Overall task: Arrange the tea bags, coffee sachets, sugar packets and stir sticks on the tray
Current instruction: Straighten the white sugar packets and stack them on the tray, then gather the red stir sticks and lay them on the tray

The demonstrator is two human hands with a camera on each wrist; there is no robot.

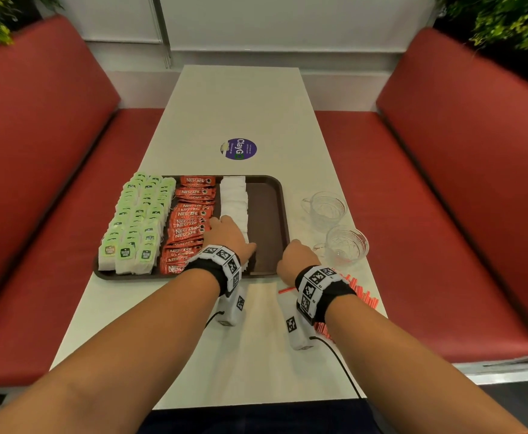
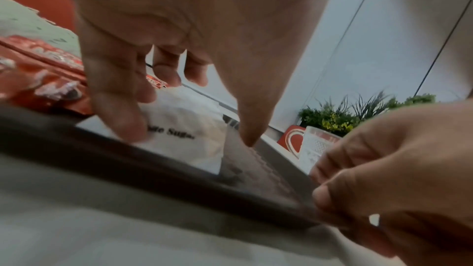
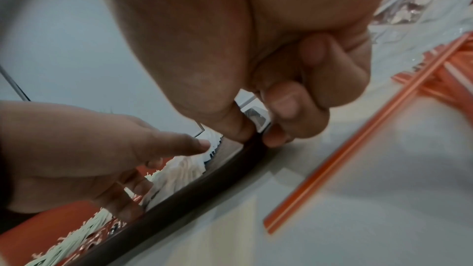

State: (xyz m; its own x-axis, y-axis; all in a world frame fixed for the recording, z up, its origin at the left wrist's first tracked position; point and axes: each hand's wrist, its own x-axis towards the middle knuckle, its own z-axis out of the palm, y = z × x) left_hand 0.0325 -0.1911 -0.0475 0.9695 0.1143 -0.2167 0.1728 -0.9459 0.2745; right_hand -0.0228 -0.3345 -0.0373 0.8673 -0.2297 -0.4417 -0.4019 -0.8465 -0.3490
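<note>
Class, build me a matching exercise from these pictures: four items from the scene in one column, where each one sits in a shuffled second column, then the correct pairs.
Column 1
1. tea bags
2. coffee sachets
3. sugar packets
4. stir sticks

Column 2
A. middle rows of the tray
B. on the table, right of the tray
C. left end of the tray
D. beside the tray's bare strip, under the left hand

Pairs: 1-C, 2-A, 3-D, 4-B
</note>
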